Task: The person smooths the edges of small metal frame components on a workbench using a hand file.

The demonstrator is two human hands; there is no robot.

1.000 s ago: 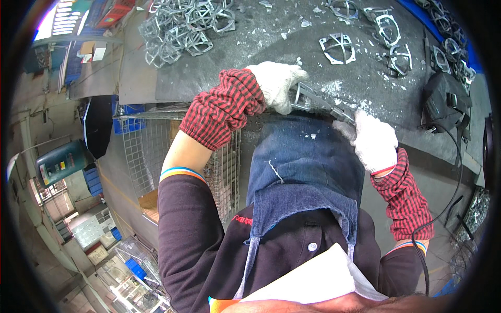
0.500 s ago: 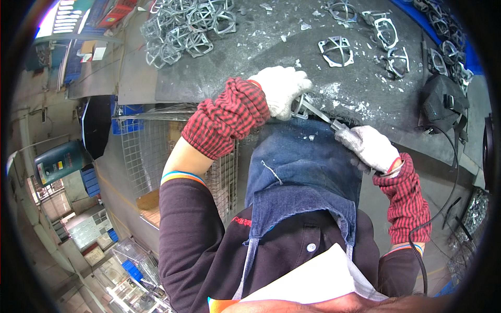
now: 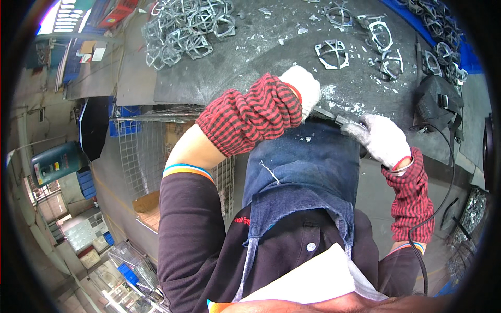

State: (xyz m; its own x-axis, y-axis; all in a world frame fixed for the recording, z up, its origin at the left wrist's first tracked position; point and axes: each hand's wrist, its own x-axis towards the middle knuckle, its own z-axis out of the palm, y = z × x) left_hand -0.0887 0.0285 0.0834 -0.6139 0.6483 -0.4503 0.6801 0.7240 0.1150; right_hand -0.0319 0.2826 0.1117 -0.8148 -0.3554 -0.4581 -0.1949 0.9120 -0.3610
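My left hand [image 3: 302, 89], in a white knitted glove, is curled at the near edge of the dark bench. Its back hides most of what it grips; half a second ago part of a small metal frame showed under these fingers. In my right hand [image 3: 385, 136], also gloved, a hand tool with a narrow flat grey blade [image 3: 326, 112], like a file or scraper, points left. The blade's far end runs in beside my left hand. Both forearms wear red-and-black checked sleeves. A denim apron [image 3: 297, 167] lies just below the hands.
Open metal frames [image 3: 188, 31] are heaped at the far left of the bench. Single frames [image 3: 332, 54] lie at the right among pale flakes. More fill a blue-edged container [image 3: 443, 31]. A black pouch [image 3: 438, 101] with a cable sits at the right; wire baskets [image 3: 143, 161] stand left below.
My left hand has turned over and shifted right, its elbow swinging outward, and now covers the metal frame. The right hand with its tool has moved slightly right.
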